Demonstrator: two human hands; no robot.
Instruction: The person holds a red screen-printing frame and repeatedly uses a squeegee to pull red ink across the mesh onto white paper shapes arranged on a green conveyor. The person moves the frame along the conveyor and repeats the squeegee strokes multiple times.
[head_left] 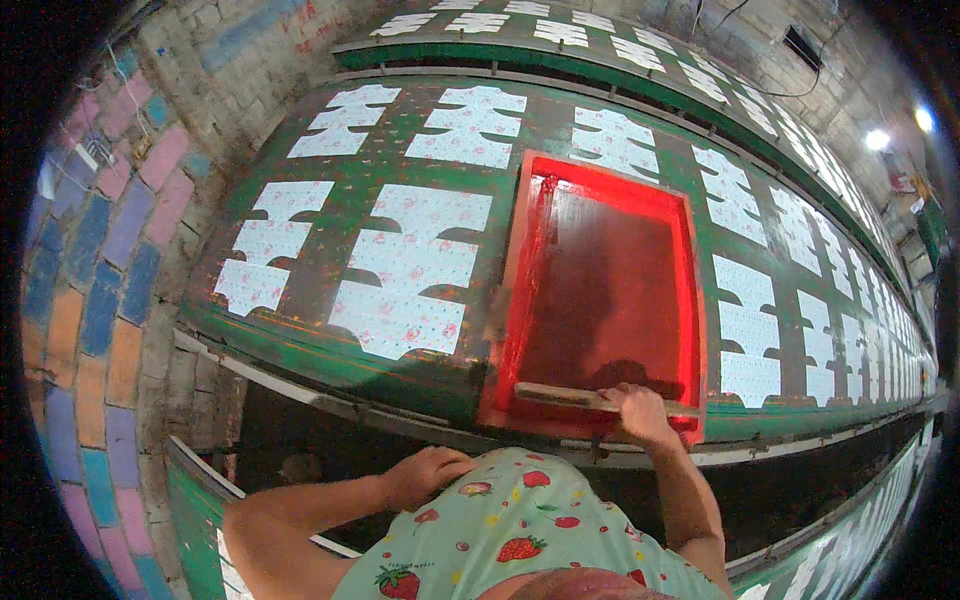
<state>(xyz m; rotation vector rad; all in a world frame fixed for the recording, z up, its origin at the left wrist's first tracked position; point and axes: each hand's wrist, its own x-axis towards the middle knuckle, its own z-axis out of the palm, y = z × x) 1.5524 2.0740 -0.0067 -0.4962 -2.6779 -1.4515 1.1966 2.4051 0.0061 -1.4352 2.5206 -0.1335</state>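
Observation:
My right hand is closed around a squeegee, a long wooden bar lying across the near end of a screen printing frame. Red ink coats the frame's inner borders, and its mesh is dark reddish brown, with a shadow over it. The frame lies flat on a long green printing table, partly covering a cut fabric piece at its far edge. My left hand is held against my strawberry-patterned top at the waist, left of the frame; its fingers are not clear enough to read.
Rows of white patterned fabric pieces lie on the table left and right of the frame. A metal rail runs along the near edge. Behind stands another table with more pieces. A painted brick wall rises at left.

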